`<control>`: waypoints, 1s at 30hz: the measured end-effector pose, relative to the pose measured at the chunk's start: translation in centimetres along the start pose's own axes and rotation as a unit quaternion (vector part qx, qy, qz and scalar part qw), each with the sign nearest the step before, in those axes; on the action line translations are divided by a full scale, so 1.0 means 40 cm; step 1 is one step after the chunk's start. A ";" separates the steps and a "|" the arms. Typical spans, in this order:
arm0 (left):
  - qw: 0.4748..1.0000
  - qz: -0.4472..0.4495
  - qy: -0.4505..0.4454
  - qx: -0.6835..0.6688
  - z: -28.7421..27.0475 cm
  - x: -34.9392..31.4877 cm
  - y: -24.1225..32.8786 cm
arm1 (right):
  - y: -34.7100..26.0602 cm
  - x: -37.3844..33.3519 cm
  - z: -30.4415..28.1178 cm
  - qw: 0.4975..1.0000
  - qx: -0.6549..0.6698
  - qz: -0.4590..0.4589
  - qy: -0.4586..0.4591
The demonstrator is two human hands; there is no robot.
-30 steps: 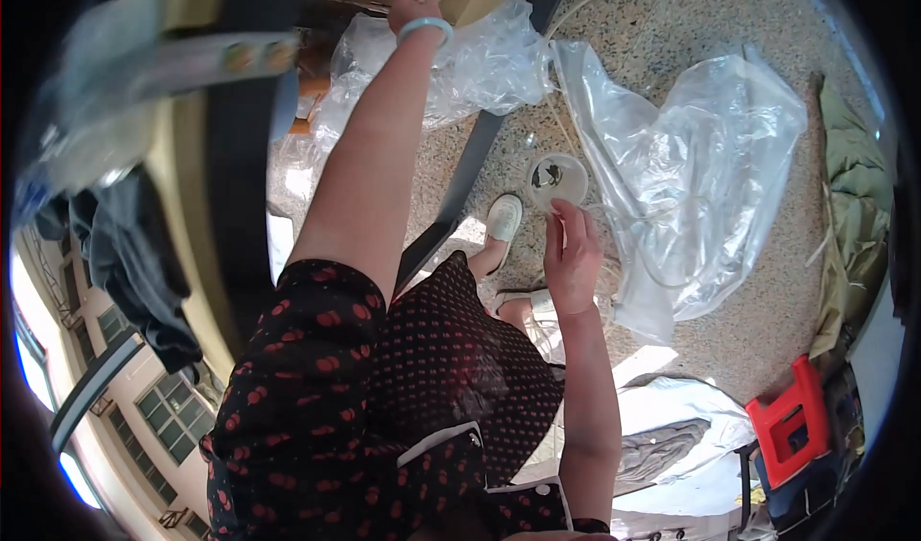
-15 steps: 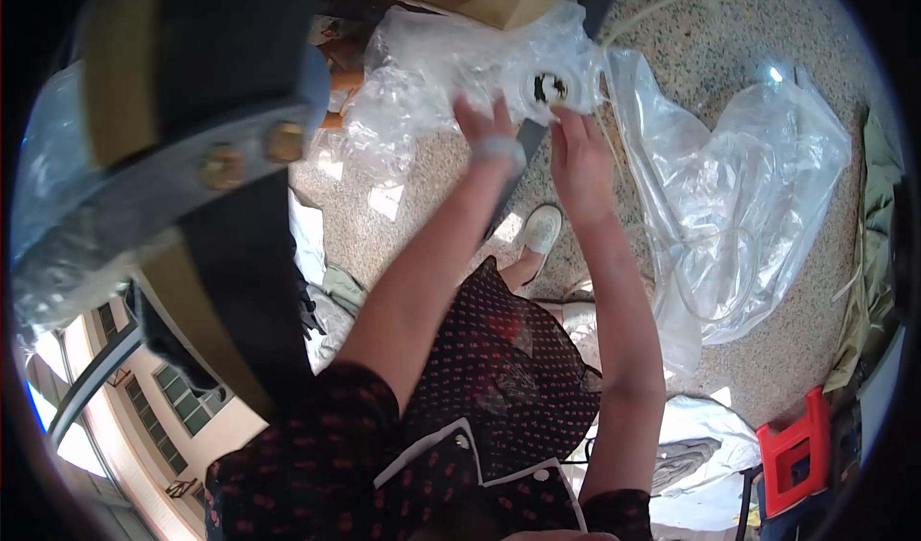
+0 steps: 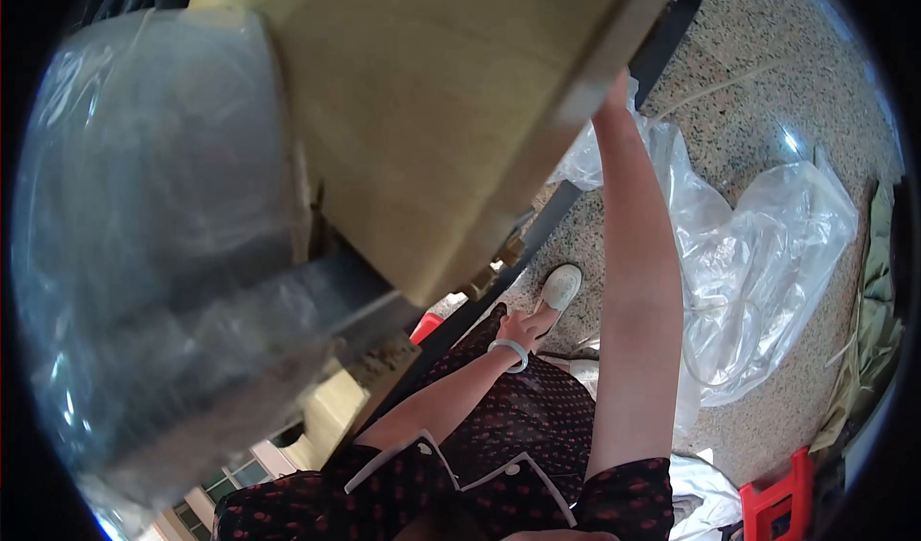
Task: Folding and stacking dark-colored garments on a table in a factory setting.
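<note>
My left hand (image 3: 520,329), with a pale bracelet (image 3: 511,353) at the wrist, is low in front of my dark patterned skirt (image 3: 518,397). Its fingers are bent and drawn together; whatever they may hold is too small to see. My right arm stretches far forward. Only the wrist end of my right hand (image 3: 614,98) shows beside the edge of a large tan panel (image 3: 432,90), which hides the fingers. Crumpled clear plastic (image 3: 580,162) lies beneath and beside that hand.
Clear plastic sheeting (image 3: 758,263) spreads over the speckled floor (image 3: 720,57) at right. A dark bar (image 3: 554,217) runs diagonally near my white shoe (image 3: 559,287). Large clear plastic wrapping (image 3: 153,157) fills the left. A red stool (image 3: 779,498) stands at lower right.
My left hand has left the clear plastic and come back toward my lap. The tan panel now covers much of the upper view, hiding the white ring and my right fingers.
</note>
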State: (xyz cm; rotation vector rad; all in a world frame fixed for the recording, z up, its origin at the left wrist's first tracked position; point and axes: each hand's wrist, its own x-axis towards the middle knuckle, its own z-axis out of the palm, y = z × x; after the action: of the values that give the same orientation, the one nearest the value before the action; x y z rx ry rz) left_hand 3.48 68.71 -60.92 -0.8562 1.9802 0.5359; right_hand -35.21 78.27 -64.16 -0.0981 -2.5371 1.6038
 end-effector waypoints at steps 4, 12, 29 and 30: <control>0.999 0.038 -0.024 0.030 0.022 0.028 -0.017 | -0.027 0.011 -0.013 0.995 0.023 0.001 -0.098; 0.992 0.081 -0.095 -0.010 0.060 -0.126 0.065 | 0.042 -0.424 -0.135 0.987 -0.046 0.127 -0.088; 0.904 0.314 -0.257 -0.136 -0.249 -0.821 -0.149 | -0.354 -1.037 -0.676 0.903 -0.050 0.222 -0.363; 0.900 0.326 -0.237 -0.166 -0.293 -0.839 -0.165 | -0.371 -1.034 -0.699 0.909 -0.041 0.230 -0.346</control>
State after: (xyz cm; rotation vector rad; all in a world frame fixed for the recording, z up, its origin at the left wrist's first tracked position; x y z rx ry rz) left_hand 14.21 68.74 -26.39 -0.1790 1.6996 1.3619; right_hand 10.16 91.53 -42.33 -0.1708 -3.3192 1.9678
